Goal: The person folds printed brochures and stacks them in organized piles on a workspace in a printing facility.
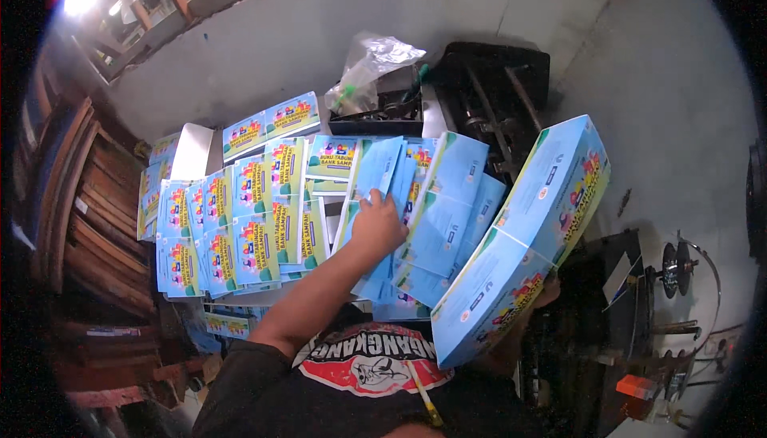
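My left hand [379,226] reaches to the middle of the table and grips a blue bundle of booklets [374,170], its fingertips on the top cover. Its thumb side lies by the gap before the neighbouring blue bundle [449,202]. On the right, my right hand [548,291] holds a thick strapped bundle of booklets [523,230] tilted on its side; most of that hand is hidden behind it. The bundle's covers are light blue with colourful pictures and yellow lettering, and a thin white band crosses its middle.
Rows of similar booklets [240,222] overlap on the left, with another pair [272,125] behind. A black box [375,122] holding a clear plastic bag [367,70] stands at the back, beside dark machinery [495,102]. Stacked boards [96,214] stand far left; a reel [677,266] is far right.
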`<control>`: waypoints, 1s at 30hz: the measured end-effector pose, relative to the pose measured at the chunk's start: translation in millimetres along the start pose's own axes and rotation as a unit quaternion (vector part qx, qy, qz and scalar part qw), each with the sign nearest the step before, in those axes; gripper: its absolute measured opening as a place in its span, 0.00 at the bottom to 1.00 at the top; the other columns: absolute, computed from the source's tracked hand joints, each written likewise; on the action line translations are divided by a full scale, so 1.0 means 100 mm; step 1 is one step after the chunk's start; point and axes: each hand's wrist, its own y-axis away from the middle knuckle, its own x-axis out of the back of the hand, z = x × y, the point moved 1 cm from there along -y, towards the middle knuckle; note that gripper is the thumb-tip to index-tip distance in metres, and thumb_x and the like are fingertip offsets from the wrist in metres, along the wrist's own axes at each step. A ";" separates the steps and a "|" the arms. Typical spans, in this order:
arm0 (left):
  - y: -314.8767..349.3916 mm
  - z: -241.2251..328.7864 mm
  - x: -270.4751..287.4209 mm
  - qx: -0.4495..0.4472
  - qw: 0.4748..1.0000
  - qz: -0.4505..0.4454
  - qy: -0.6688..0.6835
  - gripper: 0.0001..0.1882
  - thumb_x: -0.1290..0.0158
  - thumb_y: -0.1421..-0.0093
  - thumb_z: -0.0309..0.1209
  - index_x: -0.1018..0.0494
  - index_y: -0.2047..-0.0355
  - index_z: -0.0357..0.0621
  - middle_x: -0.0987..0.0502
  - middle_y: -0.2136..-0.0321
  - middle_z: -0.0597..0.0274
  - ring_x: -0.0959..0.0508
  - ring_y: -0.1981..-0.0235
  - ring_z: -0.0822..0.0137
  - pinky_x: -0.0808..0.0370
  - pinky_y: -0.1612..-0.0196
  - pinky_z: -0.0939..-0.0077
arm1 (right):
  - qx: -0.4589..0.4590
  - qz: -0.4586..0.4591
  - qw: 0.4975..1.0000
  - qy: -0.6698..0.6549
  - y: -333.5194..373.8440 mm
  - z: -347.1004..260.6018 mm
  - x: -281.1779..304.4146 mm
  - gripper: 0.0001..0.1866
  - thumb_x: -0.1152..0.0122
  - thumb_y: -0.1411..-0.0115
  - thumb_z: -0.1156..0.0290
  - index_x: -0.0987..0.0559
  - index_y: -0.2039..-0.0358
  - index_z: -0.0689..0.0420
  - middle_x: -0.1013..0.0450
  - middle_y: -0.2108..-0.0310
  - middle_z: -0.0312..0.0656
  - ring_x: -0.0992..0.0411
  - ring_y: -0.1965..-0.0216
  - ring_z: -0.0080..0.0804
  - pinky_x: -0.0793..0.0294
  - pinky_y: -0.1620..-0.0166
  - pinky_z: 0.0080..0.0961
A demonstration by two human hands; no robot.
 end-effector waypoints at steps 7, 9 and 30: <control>-0.16 0.01 0.87 -0.001 0.999 0.030 0.029 0.28 0.54 0.42 0.24 0.42 0.41 0.29 0.35 0.49 0.29 0.19 0.69 0.43 0.19 0.68 0.57 | 0.047 0.022 0.996 0.068 0.08 0.05 0.22 0.27 0.42 0.43 0.53 0.26 0.57 0.67 0.22 0.67 0.52 0.21 0.72 0.39 0.20 0.72 0.35; -0.08 0.29 1.06 -0.035 0.999 -0.026 -0.006 0.32 0.57 0.39 0.24 0.52 0.34 0.38 0.35 0.48 0.26 0.19 0.70 0.42 0.19 0.68 0.55 | 0.057 0.033 0.993 0.095 0.10 0.04 0.35 0.26 0.42 0.43 0.53 0.25 0.58 0.67 0.22 0.67 0.52 0.21 0.72 0.38 0.20 0.72 0.34; -0.32 1.19 -0.24 -0.034 0.994 -0.030 -0.100 0.34 0.46 0.43 0.49 0.33 0.46 0.31 0.41 0.41 0.30 0.32 0.47 0.24 0.23 0.58 0.37 | 0.150 0.031 0.974 0.167 0.08 0.16 0.56 0.25 0.44 0.41 0.49 0.22 0.62 0.64 0.22 0.70 0.48 0.21 0.75 0.35 0.22 0.74 0.30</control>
